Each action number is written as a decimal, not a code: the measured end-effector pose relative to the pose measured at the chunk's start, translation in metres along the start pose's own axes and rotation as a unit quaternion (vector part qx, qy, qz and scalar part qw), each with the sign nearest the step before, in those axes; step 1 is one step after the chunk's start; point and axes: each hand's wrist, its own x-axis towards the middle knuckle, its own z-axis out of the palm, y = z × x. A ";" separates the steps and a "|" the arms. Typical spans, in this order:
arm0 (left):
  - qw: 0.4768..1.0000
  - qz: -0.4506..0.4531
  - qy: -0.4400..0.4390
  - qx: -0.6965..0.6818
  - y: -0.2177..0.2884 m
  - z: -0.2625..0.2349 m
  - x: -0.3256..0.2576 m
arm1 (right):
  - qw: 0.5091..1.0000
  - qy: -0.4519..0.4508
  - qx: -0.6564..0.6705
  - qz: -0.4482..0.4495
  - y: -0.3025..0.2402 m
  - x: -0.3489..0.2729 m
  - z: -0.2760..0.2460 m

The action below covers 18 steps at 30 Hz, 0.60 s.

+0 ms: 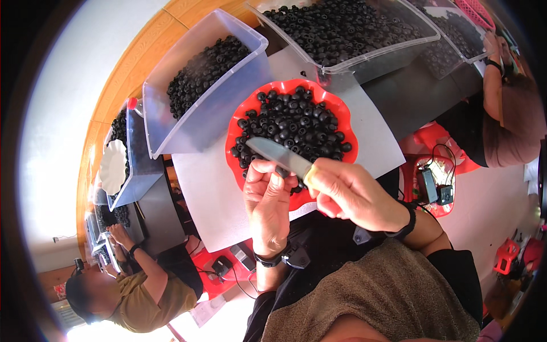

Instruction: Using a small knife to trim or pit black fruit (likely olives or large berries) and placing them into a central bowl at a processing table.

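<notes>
My left hand (266,199) pinches a small round black piece (281,171) between thumb and fingers. In my right hand (352,191) is a knife (279,155), its pale yellow handle mostly covered by my fingers. The blade points up and to the left, close above the pinched piece; whether it touches it I cannot tell. Both hands are over the near edge of a red scalloped bowl (348,122), which is heaped with black pieces (296,122) of the same kind, many showing a ring or hole. Under the bowl lies a white sheet (199,199).
Clear plastic bins (205,117) of black pieces stand behind the bowl, another bin (376,54) farther right. One person (142,285) works at the left, another (507,119) at the far right. A red stool (427,188) carrying small devices stands at the right.
</notes>
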 end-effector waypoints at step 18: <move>1.000 0.015 -0.022 0.014 0.002 0.002 0.003 | 0.995 0.026 -0.097 -0.019 0.014 0.005 -0.004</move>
